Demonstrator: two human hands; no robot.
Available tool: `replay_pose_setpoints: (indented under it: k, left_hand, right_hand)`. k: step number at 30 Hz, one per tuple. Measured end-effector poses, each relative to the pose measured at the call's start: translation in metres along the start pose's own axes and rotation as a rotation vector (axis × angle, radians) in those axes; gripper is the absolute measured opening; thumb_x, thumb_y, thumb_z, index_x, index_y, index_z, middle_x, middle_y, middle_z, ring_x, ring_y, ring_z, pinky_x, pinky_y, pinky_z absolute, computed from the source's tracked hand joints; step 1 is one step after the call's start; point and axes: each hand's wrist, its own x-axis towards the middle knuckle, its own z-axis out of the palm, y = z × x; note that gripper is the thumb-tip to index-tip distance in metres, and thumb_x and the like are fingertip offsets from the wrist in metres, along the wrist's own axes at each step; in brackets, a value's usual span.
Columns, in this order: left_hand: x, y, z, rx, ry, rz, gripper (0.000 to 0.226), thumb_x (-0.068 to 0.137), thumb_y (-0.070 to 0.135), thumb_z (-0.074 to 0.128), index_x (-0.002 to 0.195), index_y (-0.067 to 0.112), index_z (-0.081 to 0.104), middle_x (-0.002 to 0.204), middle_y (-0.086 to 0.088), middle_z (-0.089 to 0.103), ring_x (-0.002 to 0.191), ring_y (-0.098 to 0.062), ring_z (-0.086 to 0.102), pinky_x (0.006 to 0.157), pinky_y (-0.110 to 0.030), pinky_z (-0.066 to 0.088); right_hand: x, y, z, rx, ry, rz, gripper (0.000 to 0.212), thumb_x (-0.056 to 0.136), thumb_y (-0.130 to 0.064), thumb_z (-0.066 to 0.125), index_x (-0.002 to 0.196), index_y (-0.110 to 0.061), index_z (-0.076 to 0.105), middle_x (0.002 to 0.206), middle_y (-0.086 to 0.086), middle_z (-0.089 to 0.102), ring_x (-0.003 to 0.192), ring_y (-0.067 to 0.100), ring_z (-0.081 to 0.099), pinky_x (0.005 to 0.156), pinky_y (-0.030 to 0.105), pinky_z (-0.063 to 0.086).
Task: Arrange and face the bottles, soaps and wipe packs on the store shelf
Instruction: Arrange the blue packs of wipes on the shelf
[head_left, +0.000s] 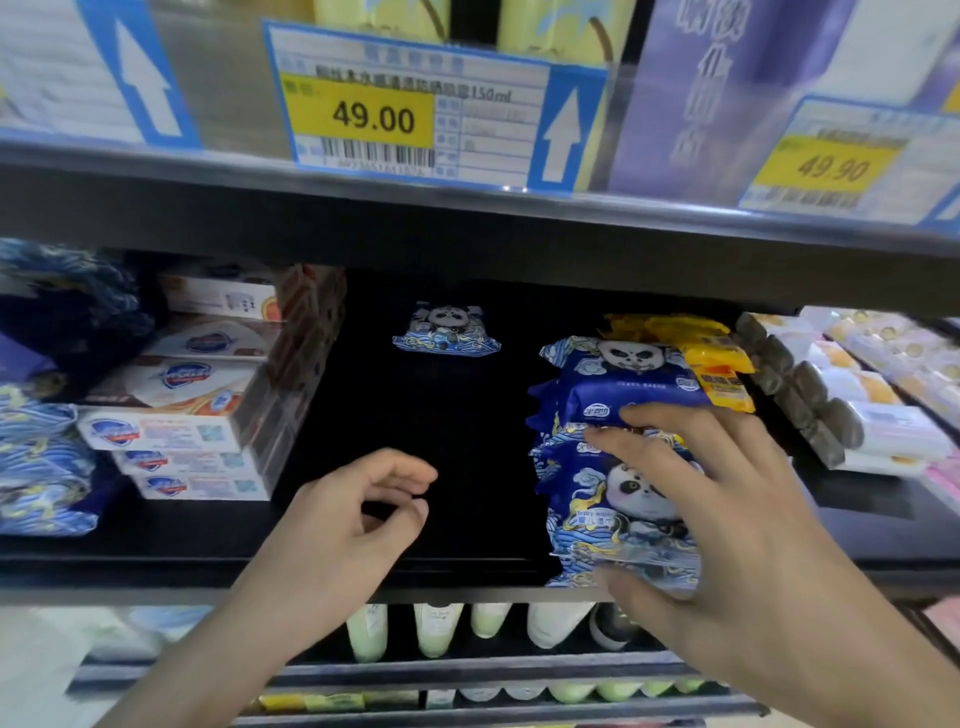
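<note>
Blue panda wipe pack at shelf front: my right hand clamps it, thumb under, fingers spread on top. Left hand hovers w/ fingers loosely curled, holding nothing.

On the shelf edge above my hands, the middle price tag reads "49.00" in black on yellow, with "150ml" closing its top line and a barcode beneath; the price tag to the right reads "49.90"; the wipe pack under my right fingers says "baby wipes" beside a panda; the rest is too blurred for me to read.
</note>
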Motion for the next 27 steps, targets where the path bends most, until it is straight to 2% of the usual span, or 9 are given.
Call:
replay_pose_setpoints:
  k: [3,6,9,12,17,21,24,27]
  left_hand:
    - [-0.001,-0.004,-0.005,0.013,-0.012,0.001,0.022,0.095,0.025,0.068,0.105,0.044,0.07,0.105,0.03,0.069,0.105,0.01,0.063,0.087,-0.018,0.05]
    - [-0.002,-0.008,-0.008,-0.003,-0.025,-0.008,0.021,0.095,0.026,0.068,0.105,0.044,0.071,0.105,0.03,0.069,0.106,0.008,0.064,0.09,-0.02,0.051]
    - [-0.003,-0.008,-0.007,-0.011,-0.037,-0.022,0.02,0.095,0.029,0.069,0.105,0.046,0.071,0.106,0.031,0.068,0.104,0.007,0.065,0.09,-0.021,0.051]
    - [-0.002,-0.008,-0.007,-0.004,-0.046,-0.021,0.02,0.095,0.031,0.069,0.104,0.048,0.07,0.104,0.034,0.067,0.102,0.009,0.065,0.09,-0.02,0.05]
    - [-0.002,-0.007,-0.008,0.007,-0.045,-0.026,0.019,0.095,0.035,0.069,0.104,0.051,0.069,0.104,0.034,0.067,0.095,0.007,0.066,0.088,-0.02,0.05]
    - [-0.002,-0.006,-0.01,0.017,-0.039,0.007,0.019,0.096,0.03,0.068,0.105,0.048,0.07,0.106,0.037,0.064,0.099,0.01,0.064,0.086,-0.016,0.048]
    - [-0.002,-0.008,-0.013,0.064,-0.023,0.036,0.02,0.096,0.03,0.067,0.105,0.048,0.069,0.108,0.041,0.06,0.104,0.015,0.058,0.085,-0.011,0.045]
    - [0.001,-0.014,-0.017,0.184,-0.031,0.079,0.02,0.096,0.036,0.063,0.111,0.05,0.065,0.11,0.034,0.061,0.106,0.008,0.057,0.09,-0.011,0.043]
  right_hand:
    - [0.0,-0.004,-0.002,-0.082,-0.031,0.015,0.084,0.067,-0.067,0.065,0.145,-0.038,0.049,0.14,-0.009,0.047,0.124,0.026,0.045,0.099,0.043,0.04]
    - [-0.003,0.001,0.004,-0.221,-0.09,0.029,0.09,0.055,-0.053,0.083,0.139,-0.035,0.055,0.132,-0.003,0.053,0.115,0.035,0.051,0.097,0.049,0.04]
    - [-0.001,0.006,0.011,-0.252,-0.104,0.045,0.096,0.048,-0.036,0.097,0.135,-0.034,0.058,0.127,-0.004,0.057,0.11,0.034,0.054,0.097,0.048,0.035]
    - [0.001,0.008,0.013,-0.252,-0.098,0.04,0.099,0.047,-0.034,0.1,0.136,-0.036,0.056,0.128,-0.006,0.058,0.11,0.033,0.054,0.101,0.049,0.031]
    - [-0.002,0.007,0.015,-0.257,-0.056,0.021,0.098,0.049,-0.034,0.098,0.137,-0.034,0.055,0.129,-0.003,0.057,0.111,0.034,0.054,0.101,0.051,0.035]
    - [-0.004,0.001,0.012,-0.249,-0.028,-0.01,0.086,0.059,-0.045,0.086,0.139,-0.032,0.057,0.131,-0.001,0.056,0.113,0.034,0.052,0.1,0.053,0.043]
    - [0.001,-0.02,0.013,-0.15,0.01,-0.025,0.073,0.069,-0.053,0.075,0.138,-0.032,0.058,0.132,-0.003,0.055,0.115,0.033,0.052,0.098,0.049,0.043]
    - [0.015,-0.06,0.024,0.0,0.032,-0.126,0.051,0.082,-0.043,0.07,0.131,-0.032,0.062,0.129,-0.007,0.056,0.117,0.025,0.051,0.101,0.038,0.041]
